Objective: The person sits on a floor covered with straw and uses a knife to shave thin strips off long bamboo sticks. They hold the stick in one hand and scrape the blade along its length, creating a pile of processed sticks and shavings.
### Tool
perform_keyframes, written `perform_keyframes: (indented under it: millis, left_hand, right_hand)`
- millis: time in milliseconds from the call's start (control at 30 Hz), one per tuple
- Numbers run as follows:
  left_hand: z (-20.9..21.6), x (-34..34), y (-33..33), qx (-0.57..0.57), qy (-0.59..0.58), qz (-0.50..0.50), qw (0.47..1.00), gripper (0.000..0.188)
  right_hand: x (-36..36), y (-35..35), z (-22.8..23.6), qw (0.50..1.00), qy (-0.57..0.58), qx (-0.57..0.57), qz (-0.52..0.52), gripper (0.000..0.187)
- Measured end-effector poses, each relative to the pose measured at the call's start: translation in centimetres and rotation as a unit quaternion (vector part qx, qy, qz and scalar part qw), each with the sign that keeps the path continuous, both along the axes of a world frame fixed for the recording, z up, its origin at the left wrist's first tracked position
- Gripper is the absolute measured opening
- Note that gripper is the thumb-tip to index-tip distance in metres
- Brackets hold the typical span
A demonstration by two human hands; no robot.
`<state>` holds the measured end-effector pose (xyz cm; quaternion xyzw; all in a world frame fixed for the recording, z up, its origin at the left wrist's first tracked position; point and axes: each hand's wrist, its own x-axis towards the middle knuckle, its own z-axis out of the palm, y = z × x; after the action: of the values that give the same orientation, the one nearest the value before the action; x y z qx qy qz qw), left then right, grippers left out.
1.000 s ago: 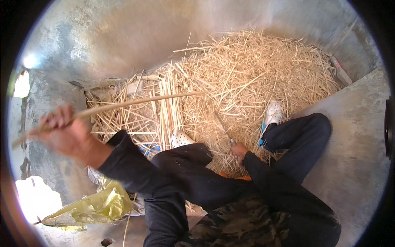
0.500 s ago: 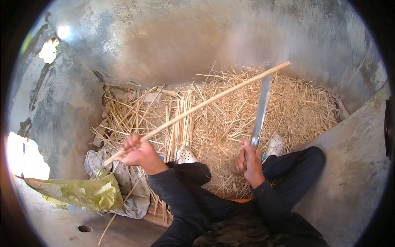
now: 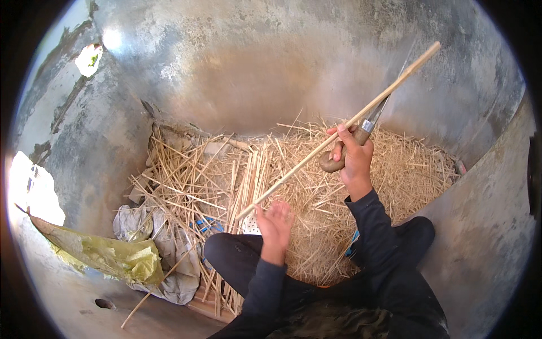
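Observation:
My right hand (image 3: 358, 161) is closed around the wooden handle of a long knife (image 3: 366, 131), whose blade points up and away to the right. Pinched by its thumb and fingers, a pale wooden stick (image 3: 302, 164) slants from lower left to upper right, crossing in front of part of the blade. Near the stick's lower end, my left hand (image 3: 274, 230) is open with its fingers spread, slightly smeared by motion. Whether it touches the stick, I cannot tell. Below and around both hands lies a bed of pale shavings (image 3: 322, 226).
Split sticks (image 3: 251, 175) lie in a bundle and a loose heap to the left. A grey cloth (image 3: 183, 277) and a yellowish plastic sheet (image 3: 130, 257) are at the lower left. Concrete walls (image 3: 254, 73) close in around me. My folded legs (image 3: 234, 257) flank the shavings.
The stick has shifted right and is now held in my right hand alongside the knife. My left hand has let go of it, opened and moved right. The right hand has risen.

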<state>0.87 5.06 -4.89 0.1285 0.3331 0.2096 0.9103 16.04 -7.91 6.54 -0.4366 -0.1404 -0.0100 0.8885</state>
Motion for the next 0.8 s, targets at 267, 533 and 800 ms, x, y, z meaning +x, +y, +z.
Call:
perform_keyframes:
  millis: [267, 533, 800]
  left_hand:
    - [9.4, 2.8, 0.2, 0.783, -0.064, -0.027, 0.618, 0.034]
    - [11.3, 10.0, 3.2, 0.706, -0.173, -0.331, 0.602, 0.025]
    - [8.1, 13.8, 5.9, 0.717, -0.104, -0.272, 0.634, 0.025]
  right_hand:
    - [-0.5, 0.0, 1.8, 0.982, -0.085, -0.164, 0.044, 0.015]
    - [-1.3, 0.2, 2.6, 0.966, -0.138, -0.221, -0.005, 0.02]
    - [-1.9, -5.7, -4.2, 0.963, -0.004, -0.271, -0.014, 0.018]
